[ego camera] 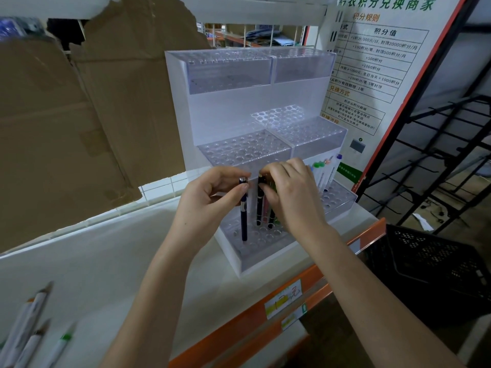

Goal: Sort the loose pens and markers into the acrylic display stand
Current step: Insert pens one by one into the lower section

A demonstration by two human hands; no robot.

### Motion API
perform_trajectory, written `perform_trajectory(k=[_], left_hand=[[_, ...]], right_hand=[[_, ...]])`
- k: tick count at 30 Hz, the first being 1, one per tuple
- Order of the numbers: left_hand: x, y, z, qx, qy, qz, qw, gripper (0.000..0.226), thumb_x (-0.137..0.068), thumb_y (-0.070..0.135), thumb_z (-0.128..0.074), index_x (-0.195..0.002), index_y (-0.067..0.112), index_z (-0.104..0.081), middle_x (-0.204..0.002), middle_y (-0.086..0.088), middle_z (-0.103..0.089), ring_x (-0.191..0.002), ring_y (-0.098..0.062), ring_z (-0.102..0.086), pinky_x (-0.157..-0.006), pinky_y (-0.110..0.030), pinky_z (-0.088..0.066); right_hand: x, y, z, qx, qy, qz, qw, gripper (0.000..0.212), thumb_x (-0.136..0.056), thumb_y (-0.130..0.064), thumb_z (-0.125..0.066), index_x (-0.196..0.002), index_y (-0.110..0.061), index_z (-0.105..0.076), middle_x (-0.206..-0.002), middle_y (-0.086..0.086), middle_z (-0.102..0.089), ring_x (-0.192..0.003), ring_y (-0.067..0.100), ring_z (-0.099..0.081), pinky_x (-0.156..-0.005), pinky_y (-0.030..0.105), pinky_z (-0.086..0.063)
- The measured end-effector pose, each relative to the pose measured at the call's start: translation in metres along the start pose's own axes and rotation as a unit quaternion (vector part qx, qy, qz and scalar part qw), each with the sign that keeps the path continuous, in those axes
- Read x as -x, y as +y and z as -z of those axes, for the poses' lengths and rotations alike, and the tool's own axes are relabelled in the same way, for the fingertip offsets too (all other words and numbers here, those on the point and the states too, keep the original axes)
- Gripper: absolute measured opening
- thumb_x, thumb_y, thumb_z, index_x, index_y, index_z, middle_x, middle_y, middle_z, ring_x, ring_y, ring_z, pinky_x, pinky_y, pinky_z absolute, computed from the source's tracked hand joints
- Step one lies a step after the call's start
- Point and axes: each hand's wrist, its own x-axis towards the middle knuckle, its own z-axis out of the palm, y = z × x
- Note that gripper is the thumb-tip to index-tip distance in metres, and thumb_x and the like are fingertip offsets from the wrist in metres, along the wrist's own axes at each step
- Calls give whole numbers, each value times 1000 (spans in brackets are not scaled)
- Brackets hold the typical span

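The left hand (212,192) pinches the cap end of a dark blue pen (243,208) between thumb and fingers, its tip standing in a hole of the stand's (228,112) lowest tier, just below the hand. The right hand (287,192) grips a bunch of pens (261,205) by their tops, right beside the left; their lower ends reach the same tier, though whether each sits in a hole cannot be told.

The job looks early. Beyond the right hand a few pens with coloured caps (322,168) already stand in the lower right block. The tiers above both hands show only empty holes. Loose pens (29,325) lie on the shelf (106,248) well below and to the left of the left hand, not yet sorted.

How many pens the right hand holds is unclear, since its fingers cover them; a green one shows between the dark barrels. The loose pens are cut off by the picture's edge, so their count is unknown. The clear acrylic makes the back holes hard to read.
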Motion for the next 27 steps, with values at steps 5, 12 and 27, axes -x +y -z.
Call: perform_trajectory(k=[5,12,27], left_hand=[[0,0,-1,-2,-2,3,1000,18,-85,5,-62,-90,22,-66,-75,13,-69,-72,-3,-63,-69,-17,-52],[0,1,-3,2,-8,7,1000,17,-85,4,-62,-90,19,-66,-75,12,-70,-72,-2,-63,-70,-18,-53],[-8,8,-15,11,29,-7,999,20,-84,6,-65,-87,26,-68,-75,13,-69,-79,-6,-66,-71,-19,-54]], right_hand=[[-2,-1,1,-16,-2,-8,1000,22,-73,-13,-75,-91,-12,-63,-83,0,-65,-87,17,-44,-74,28,-29],[-2,-1,5,-19,-14,-8,1000,20,-75,-15,-74,-92,-12,-63,-85,-1,-65,-87,22,-52,-74,28,-30],[-5,-22,57,-387,-165,-170,891,21,-82,-12,-68,-103,-15,-63,-91,-8,-69,-85,-1,-64,-80,14,-51]])
